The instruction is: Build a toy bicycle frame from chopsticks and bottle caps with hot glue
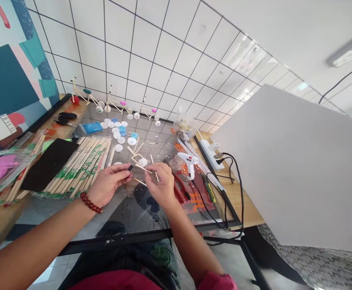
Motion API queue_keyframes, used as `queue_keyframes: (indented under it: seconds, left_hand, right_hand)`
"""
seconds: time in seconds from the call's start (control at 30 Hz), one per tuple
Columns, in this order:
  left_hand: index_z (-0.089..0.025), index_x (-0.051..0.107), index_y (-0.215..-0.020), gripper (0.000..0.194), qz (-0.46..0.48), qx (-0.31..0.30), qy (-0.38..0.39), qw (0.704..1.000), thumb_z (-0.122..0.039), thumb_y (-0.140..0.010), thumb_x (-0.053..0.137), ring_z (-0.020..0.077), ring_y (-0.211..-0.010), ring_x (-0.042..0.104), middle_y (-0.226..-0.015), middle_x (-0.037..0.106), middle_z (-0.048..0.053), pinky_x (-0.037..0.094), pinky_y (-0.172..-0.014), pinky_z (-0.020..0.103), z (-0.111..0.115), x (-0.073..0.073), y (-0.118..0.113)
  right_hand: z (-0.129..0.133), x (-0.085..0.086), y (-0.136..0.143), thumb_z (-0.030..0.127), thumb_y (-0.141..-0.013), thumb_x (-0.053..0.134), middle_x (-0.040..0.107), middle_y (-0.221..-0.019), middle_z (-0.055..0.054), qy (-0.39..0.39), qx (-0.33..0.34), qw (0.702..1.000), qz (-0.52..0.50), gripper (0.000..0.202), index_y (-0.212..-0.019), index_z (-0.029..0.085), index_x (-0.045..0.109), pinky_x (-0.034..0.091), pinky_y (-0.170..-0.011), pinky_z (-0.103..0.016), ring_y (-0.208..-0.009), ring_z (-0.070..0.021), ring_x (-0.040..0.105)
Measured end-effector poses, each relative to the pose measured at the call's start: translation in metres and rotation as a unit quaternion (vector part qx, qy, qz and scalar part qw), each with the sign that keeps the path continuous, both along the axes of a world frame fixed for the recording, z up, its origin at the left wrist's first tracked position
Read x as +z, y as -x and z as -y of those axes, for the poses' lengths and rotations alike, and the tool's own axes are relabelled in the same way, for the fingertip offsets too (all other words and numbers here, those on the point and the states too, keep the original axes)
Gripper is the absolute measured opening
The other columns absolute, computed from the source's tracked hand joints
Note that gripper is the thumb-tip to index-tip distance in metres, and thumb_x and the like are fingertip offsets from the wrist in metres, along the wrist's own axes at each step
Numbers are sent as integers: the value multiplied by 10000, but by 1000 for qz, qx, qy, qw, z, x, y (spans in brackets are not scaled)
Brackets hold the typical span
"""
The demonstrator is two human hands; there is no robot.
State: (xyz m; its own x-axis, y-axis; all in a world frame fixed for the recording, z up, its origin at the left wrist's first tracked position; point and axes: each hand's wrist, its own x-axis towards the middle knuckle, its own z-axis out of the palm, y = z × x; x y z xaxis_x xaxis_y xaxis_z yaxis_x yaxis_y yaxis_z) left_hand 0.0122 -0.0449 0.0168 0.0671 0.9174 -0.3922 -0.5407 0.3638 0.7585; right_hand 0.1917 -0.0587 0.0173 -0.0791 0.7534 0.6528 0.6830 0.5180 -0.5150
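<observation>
My left hand [109,183], a beaded bracelet on its wrist, pinches a small black piece [130,167] between thumb and fingers. In my right hand [162,185] a short thin wooden stick [142,167] is gripped, its free end pointing left toward the black piece. The two appear apart. Just beyond my fingers lies a small frame of joined sticks [137,155], with a white bottle cap [143,162] beside it. A loose stick [140,182] rests on the glass tabletop between my hands.
Wrapped chopsticks [85,161] and a black sheet [52,163] lie left. White and blue caps [116,130] sit behind, below several stick-and-cap tricycle models [112,102] along the wall. Right are a glue gun [190,164], red-handled pliers [180,187], a cutter [209,190] and a corded power strip [212,155].
</observation>
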Motion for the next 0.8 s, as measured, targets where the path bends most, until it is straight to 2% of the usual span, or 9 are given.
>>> queue_keyframes:
  seconds: [0.23,0.5,0.8]
  left_hand:
    - [-93,790,-798,210,-12,2,-3,1000,-38,-598,826,148,-637,678,-707,738,80,576,-643,253,1,1,-1]
    - [-113,794,-807,247,-18,-7,-21,1000,-82,-569,851,145,-667,674,-724,737,64,573,-657,257,1,-2,-1]
    - [-119,783,-786,238,-21,-6,-10,1000,-56,-565,843,147,-671,673,-716,726,53,575,-658,263,1,0,-2]
  right_hand:
    - [2,-2,3,206,-864,616,736,-901,-34,18,2,999,50,77,-877,246,681,429,-858,-372,-894,-206,662]
    - [1,-6,6,187,-866,615,737,-910,-31,32,16,998,55,96,-902,239,688,406,-847,-371,-889,-203,653]
    - [0,-6,5,172,-855,635,737,-921,-22,48,15,997,64,100,-903,244,685,403,-856,-366,-907,-200,659]
